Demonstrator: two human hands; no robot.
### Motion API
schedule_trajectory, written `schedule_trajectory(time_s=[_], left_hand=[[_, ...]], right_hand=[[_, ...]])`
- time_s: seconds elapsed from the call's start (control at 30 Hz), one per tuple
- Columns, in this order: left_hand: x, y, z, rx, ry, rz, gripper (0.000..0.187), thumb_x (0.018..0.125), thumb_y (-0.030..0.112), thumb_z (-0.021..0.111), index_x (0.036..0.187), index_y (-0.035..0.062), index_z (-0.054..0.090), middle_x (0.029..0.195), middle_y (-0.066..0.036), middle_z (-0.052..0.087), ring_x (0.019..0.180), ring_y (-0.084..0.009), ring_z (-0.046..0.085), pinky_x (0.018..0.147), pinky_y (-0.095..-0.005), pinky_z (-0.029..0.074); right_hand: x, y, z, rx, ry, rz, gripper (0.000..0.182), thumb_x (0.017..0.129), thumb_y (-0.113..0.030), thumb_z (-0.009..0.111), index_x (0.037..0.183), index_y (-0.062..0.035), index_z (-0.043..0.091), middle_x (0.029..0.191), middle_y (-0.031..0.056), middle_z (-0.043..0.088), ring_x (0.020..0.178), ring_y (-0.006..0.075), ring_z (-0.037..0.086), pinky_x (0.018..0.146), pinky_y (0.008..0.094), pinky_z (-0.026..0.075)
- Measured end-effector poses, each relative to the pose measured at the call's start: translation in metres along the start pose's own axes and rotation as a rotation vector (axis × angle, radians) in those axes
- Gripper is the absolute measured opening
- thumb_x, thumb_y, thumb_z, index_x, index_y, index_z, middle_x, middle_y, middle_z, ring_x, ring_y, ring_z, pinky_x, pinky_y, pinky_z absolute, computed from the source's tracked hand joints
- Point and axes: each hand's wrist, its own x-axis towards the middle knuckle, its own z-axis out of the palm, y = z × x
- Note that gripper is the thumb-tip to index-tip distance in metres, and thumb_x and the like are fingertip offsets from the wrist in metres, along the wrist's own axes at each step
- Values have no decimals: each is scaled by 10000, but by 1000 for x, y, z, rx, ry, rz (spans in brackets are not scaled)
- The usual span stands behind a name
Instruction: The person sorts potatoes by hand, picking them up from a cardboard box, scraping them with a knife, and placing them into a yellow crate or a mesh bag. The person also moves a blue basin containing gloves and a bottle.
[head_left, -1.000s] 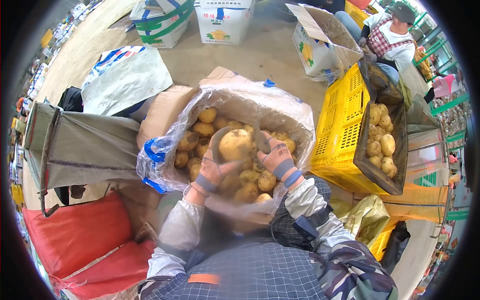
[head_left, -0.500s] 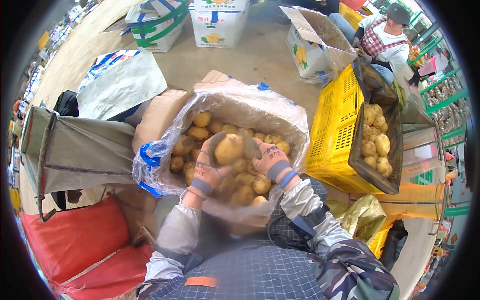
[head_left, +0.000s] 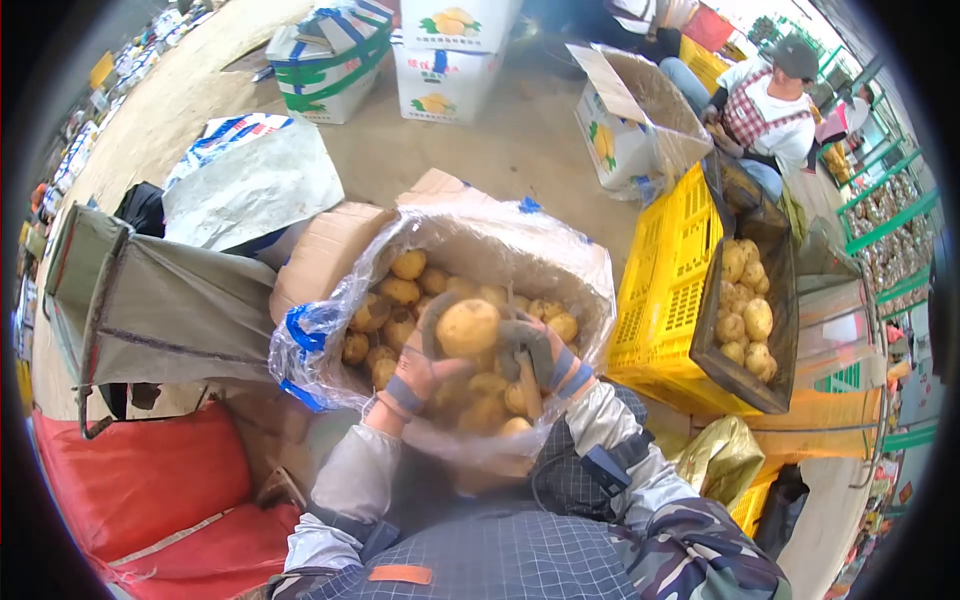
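My left hand, in an orange glove with a dark grey coated palm, is wrapped round a large tan potato held up over the box. Close to the potato's right side is my right hand, its grey coated fingers curled round a narrow tan stick-like piece that points down; motion smears it and I cannot tell its kind. Beneath both hands, a cardboard box lined with clear plastic film holds many loose potatoes.
At the right stands a yellow crate beside a dark-lined bin of potatoes. An open carton and a seated person are farther back. White printed cartons stand ahead; red padded sacks lie at lower left.
My right hand has turned so its grey fingers show, and the tan stick-like piece is now visible in it. My left hand still holds the potato. The whole view has shifted slightly.
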Motion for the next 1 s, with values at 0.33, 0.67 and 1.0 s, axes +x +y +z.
schedule_trajectory(time_s=[0.33, 0.67, 1.0], left_hand=[[-2, -26, -11, 19, -26, -81, 687, 903, 157, 683, 1509, 57, 375, 1205, -130, 616, 959, -209, 666, 792, -334, 576], [-8, -52, -18, 259, -18, -110, 375, 950, 151, 660, 1294, 32, 569, 1041, -104, 675, 798, -189, 683, 658, -299, 572], [-17, -63, -14, 607, -18, -160, 475, 885, 233, 752, 1272, 6, 597, 1139, -166, 696, 1040, -261, 664, 908, -356, 523]], right_hand=[[22, 28, -85, 180, 187, -558, 240, 928, -334, 670, 953, -95, 662, 729, 19, 611, 554, 135, 556, 502, 276, 462], [-104, -24, -258, 459, 685, -977, 355, 924, -315, 649, 1183, -72, 631, 971, 112, 684, 569, 176, 557, 487, 282, 475], [-29, -18, -42, 217, 178, -416, 295, 943, -172, 659, 1188, -11, 629, 867, 77, 695, 534, 107, 560, 459, 252, 451]])
